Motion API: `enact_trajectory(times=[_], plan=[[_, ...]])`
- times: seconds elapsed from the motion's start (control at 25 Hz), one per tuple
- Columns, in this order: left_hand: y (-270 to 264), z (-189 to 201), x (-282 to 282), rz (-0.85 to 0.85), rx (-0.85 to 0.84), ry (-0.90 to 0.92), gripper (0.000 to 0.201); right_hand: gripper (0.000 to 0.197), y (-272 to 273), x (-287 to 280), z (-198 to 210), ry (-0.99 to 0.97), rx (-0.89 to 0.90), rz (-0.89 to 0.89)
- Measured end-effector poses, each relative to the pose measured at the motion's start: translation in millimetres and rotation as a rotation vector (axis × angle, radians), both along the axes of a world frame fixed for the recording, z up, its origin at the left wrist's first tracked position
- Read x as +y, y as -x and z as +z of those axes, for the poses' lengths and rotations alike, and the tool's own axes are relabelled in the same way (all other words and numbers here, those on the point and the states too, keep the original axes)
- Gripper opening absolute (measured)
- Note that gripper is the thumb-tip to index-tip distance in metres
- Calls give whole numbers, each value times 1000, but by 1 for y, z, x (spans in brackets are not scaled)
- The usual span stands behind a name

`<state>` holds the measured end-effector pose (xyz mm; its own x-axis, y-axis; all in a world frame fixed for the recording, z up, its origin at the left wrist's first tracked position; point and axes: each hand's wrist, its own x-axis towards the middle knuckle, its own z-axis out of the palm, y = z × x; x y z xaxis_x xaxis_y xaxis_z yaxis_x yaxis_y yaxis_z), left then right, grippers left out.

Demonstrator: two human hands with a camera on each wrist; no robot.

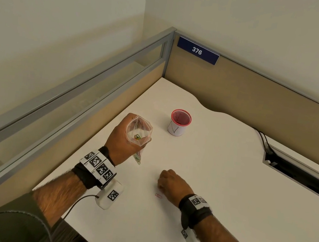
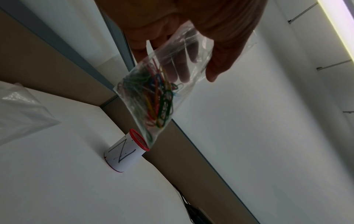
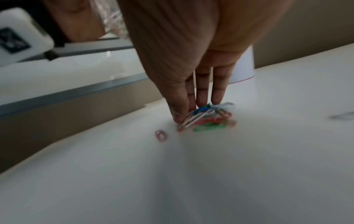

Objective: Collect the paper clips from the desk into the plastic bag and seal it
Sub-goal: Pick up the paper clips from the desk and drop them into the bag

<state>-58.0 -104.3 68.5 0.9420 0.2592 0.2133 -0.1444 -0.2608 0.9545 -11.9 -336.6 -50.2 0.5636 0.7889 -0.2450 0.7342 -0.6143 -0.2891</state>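
The small clear plastic zip bag (image 2: 164, 84) hangs above the desk, its mouth standing open toward the head camera, and a tangle of green, red, yellow and blue wire paper clips (image 2: 155, 103) sits in its lower part; the left hand (image 1: 122, 138) grips the bag near its top, fingers and thumb curled round the plastic, and holds it clear of the white desk top (image 1: 216, 187). Nearer the person, a small blurred bunch of coloured paper clips (image 3: 206, 119) lies on the desk under the right hand (image 1: 173, 184); that hand's fingertips (image 3: 180, 116) are drawn together and touch the bunch from above, thumb on one side and fingers on the other, pinching at it; whether the bunch is lifted off the surface cannot be told. One pink paper clip (image 1: 158, 195) lies alone on the desk just beside the right hand, apart from the bunch.

Farther back on the desk stands a red mesh cup wrapped in white paper with a hand-drawn letter (image 1: 179, 123), upright, well apart from both hands; beyond it tan cubicle panels meet in a corner, where a dark blue number plate reading 376 (image 1: 198, 50) is fixed; a black cable (image 1: 262, 138) runs into a long slot at the desk's right edge.
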Motion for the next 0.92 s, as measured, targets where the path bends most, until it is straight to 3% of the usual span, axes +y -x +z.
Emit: enact_trajectory(times=[0.16, 0.32, 0.4, 0.56, 0.76, 0.92], plan=[[-1, -1, -4, -7, 0, 5, 57, 23, -8, -41, 16, -202, 121, -461], [-2, -3, -7, -22, 20, -5, 52, 55, 4, -63, 13, 59, 185, -718], [-2, -3, -10, -19, 22, -3, 44, 46, 12, -60, 8, 110, 178, -764], [-3, -2, -13, -31, 7, -2, 44, 24, 16, -27, 0, 17, 143, -780], [-2, 4, -14, -39, -16, -11, 42, 23, 1, -21, 7, -233, 137, -800], [-1, 5, -12, -26, -14, 1, 41, 31, -5, -38, 8, -79, 130, -750]])
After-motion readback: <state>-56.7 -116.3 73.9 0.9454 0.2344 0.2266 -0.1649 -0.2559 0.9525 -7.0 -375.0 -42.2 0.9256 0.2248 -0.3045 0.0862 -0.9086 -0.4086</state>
